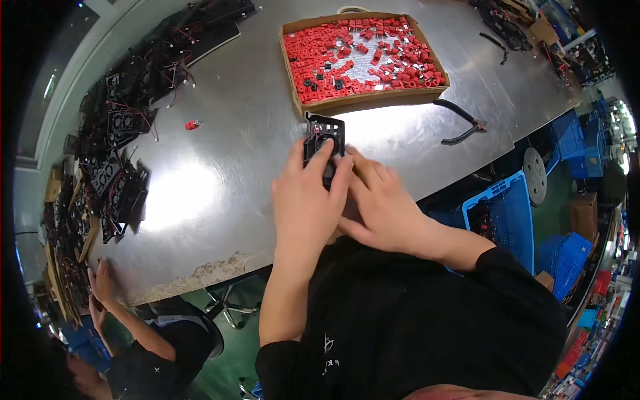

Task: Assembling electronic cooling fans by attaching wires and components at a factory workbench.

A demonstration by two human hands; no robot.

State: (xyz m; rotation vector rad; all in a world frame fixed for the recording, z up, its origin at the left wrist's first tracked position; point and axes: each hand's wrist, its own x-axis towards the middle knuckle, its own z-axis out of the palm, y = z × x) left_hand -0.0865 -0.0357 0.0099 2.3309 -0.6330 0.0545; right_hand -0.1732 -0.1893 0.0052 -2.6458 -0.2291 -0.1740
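A black plastic housing [325, 125] with square cut-outs sits between my two hands, just in front of the cardboard tray. My left hand [310, 190] wraps it from the left, its fingers over the top face. On the right side of the housing, my right hand [383, 197] presses with its fingers curled against the lower edge. Part of the housing is hidden under my fingers. The shallow cardboard tray [370, 103] holds many small red plastic parts [313, 53] and a few black ones.
Pliers [460, 137] with black handles lie to the right of the tray. One loose red part [193, 125] rests on the metal table [233, 160]. Black housings with wires [120, 123] pile up at the left. A blue crate [510, 220] stands at the right; another person's hands [100, 290] are at lower left.
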